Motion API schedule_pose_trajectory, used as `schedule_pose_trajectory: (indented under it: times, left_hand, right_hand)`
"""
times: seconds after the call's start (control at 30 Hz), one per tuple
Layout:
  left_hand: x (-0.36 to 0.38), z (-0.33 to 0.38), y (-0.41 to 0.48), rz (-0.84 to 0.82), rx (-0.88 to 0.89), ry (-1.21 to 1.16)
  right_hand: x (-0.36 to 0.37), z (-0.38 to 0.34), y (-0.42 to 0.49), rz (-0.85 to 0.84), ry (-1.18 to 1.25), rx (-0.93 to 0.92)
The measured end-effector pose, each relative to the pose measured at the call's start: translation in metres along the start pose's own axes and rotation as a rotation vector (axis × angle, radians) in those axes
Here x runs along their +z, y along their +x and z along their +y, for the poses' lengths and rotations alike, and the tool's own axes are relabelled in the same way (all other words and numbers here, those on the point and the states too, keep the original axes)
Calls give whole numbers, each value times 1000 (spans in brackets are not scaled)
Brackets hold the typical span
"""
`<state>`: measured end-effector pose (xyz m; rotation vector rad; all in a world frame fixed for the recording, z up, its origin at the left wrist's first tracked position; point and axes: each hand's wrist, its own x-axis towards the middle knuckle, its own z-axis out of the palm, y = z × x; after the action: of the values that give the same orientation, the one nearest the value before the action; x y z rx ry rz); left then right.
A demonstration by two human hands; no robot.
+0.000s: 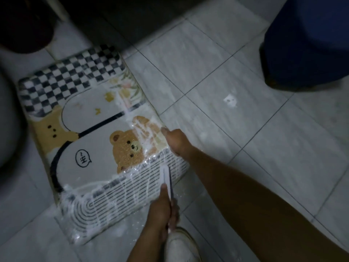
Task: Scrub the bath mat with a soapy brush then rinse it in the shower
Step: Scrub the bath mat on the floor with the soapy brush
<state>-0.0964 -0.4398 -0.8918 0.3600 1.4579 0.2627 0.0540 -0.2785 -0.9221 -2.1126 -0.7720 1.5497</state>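
A bath mat (90,114) with a brown bear, a checkered top band and a striped bottom band lies on the wet tiled floor. White soap foam covers its lower edge and its right side. My left hand (162,207) grips the handle of a white brush (166,176) with a dark blue edge, whose head lies on the striped band near the mat's lower right corner. My right hand (174,140) holds the mat's right edge beside the bear, fingers curled on it.
A large blue bucket (309,44) stands at the upper right. A white shoe (181,244) is at the bottom, next to my left arm. A dark round object (22,25) sits at the upper left and a grey curved shape (7,120) at the left edge. A blob of foam (230,100) lies on the tiles.
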Motion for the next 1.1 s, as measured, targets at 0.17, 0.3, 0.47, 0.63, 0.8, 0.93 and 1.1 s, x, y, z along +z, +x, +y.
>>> schedule_pose_trajectory:
  times: [0.17, 0.3, 0.47, 0.63, 0.8, 0.93, 1.1]
  left_hand:
    - [4, 25, 21, -43, 47, -121]
    - [-36, -18, -12, 51, -9, 46]
    - [-59, -19, -28, 217, -7, 272]
    - [-53, 50, 19, 229, 229, 684]
    - [-115, 75, 24, 128, 254, 1104]
    - [-165, 76, 18, 92, 235, 1163]
    - [-133, 98, 28, 146, 236, 1334]
  right_hand:
    - [13, 15, -23, -65, 182, 113]
    - [32, 23, -33, -1, 189, 120]
    - [35, 18, -39, 49, 124, 67]
    - [35, 18, -55, -54, 202, -16]
    - [30, 25, -48, -178, 197, 91]
    - [39, 28, -42, -195, 140, 79]
    - [36, 33, -29, -179, 118, 52]
